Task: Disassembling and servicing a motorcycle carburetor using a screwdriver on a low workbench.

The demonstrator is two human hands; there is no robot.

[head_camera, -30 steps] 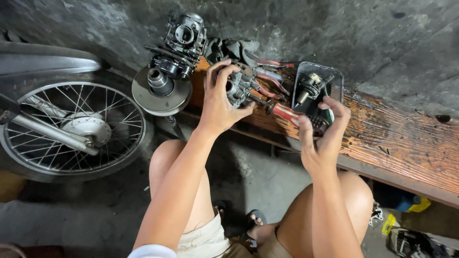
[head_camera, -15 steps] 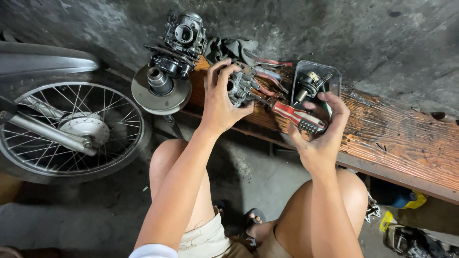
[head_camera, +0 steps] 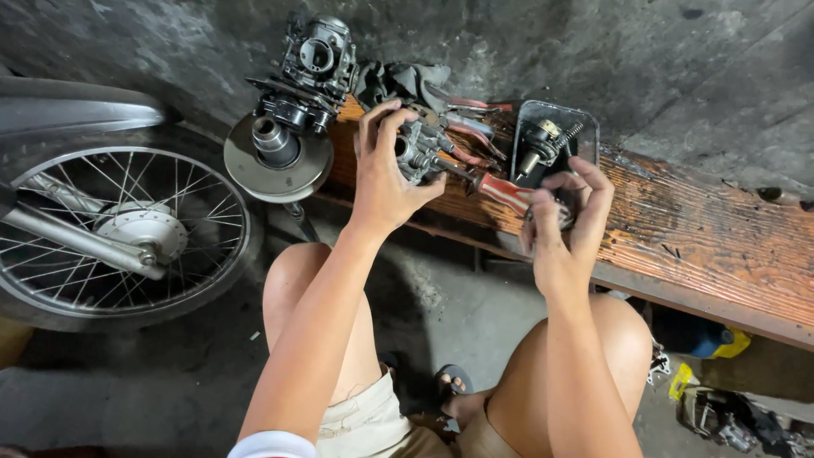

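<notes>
My left hand (head_camera: 383, 174) grips a small grey metal carburetor (head_camera: 420, 151) and holds it upright on the wooden bench (head_camera: 704, 246). My right hand (head_camera: 564, 225) is closed around the red-and-black handle of a screwdriver (head_camera: 500, 188), whose shaft points left into the carburetor. Just behind my right hand sits a dark metal tray (head_camera: 555, 140) with small springs and parts in it.
A second carburetor (head_camera: 315, 59) and a round pulley disc (head_camera: 275, 157) sit at the bench's left end, with a rag and pliers (head_camera: 475, 110) behind. A spoked motorcycle wheel (head_camera: 119, 237) stands at left. My knees are below the bench; clutter lies at bottom right.
My right hand has taken hold of the screwdriver handle and brought it up, closing more tightly around it. My left hand keeps the carburetor in the same place.
</notes>
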